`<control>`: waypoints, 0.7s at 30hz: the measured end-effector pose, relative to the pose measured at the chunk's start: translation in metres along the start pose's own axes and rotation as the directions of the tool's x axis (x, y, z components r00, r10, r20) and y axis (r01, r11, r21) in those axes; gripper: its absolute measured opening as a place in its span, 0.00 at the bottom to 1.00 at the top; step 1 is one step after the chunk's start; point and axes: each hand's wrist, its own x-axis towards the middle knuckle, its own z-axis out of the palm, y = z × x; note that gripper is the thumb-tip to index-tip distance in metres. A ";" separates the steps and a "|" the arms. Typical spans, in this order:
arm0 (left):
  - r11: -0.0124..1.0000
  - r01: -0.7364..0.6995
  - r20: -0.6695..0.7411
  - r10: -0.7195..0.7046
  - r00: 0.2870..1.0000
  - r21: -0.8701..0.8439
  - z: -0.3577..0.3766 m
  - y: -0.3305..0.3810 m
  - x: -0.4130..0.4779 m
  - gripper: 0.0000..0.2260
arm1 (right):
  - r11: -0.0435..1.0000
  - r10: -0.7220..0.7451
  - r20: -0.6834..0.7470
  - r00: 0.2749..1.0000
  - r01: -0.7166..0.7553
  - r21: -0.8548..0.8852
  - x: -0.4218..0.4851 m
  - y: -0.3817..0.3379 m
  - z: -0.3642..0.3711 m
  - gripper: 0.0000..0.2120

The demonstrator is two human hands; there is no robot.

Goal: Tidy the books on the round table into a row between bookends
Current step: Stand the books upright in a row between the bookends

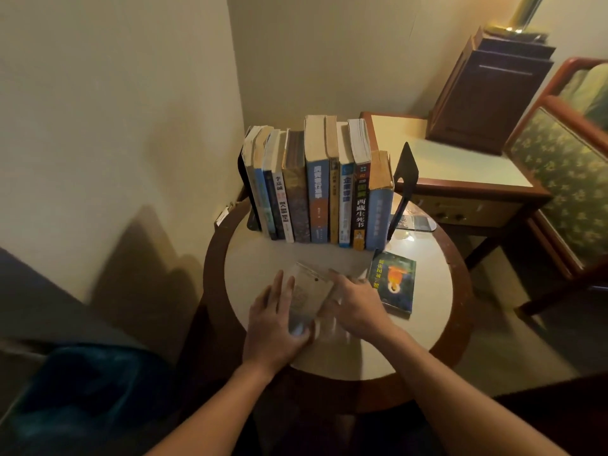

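Head view: a pale book (pixel 306 292) lies flat on the round table (pixel 424 327), between both hands, in front of the upright row of books (pixel 317 195). The left hand (pixel 274 319) lies along its left edge, fingers straight and slightly spread. The right hand (pixel 357 306) covers its right edge with the index finger extended. The other fingers are too blurred to tell.

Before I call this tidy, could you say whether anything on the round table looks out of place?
Yes: the right bookend tilts away from the row of books, leaving a gap; a green book and a pale book lie flat in front.
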 end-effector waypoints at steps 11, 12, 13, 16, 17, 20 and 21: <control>0.981 -0.180 0.091 0.186 0.978 -0.069 0.006 0.009 -0.013 0.52 | 0.970 0.063 0.103 0.993 -0.085 0.227 -0.010 -0.001 -0.022 0.21; 0.978 -0.197 0.118 0.204 0.972 -0.072 0.005 0.008 -0.013 0.54 | 0.968 0.079 0.090 0.993 -0.098 0.232 -0.012 0.002 -0.026 0.21; 0.973 -0.219 0.137 0.228 0.964 -0.077 0.005 0.008 -0.013 0.54 | 0.961 0.089 0.103 0.991 -0.113 0.252 -0.013 0.005 -0.031 0.22; 0.963 -0.263 0.144 0.269 0.952 -0.065 0.003 0.010 -0.013 0.51 | 0.897 0.072 0.283 0.956 -0.186 0.400 -0.017 0.005 -0.041 0.19; 0.962 -0.267 0.133 0.272 0.953 -0.056 0.004 0.010 -0.012 0.51 | 0.887 0.054 0.308 0.950 -0.187 0.422 -0.019 0.003 -0.042 0.17; 0.966 -0.254 0.106 0.258 0.960 -0.047 0.002 0.011 -0.013 0.50 | 0.831 0.074 0.234 0.969 -0.190 0.523 -0.024 0.001 -0.039 0.15; 0.974 -0.214 0.097 0.220 0.971 -0.069 0.001 0.012 -0.013 0.50 | 0.789 0.104 0.222 0.970 -0.216 0.575 -0.026 0.000 -0.041 0.16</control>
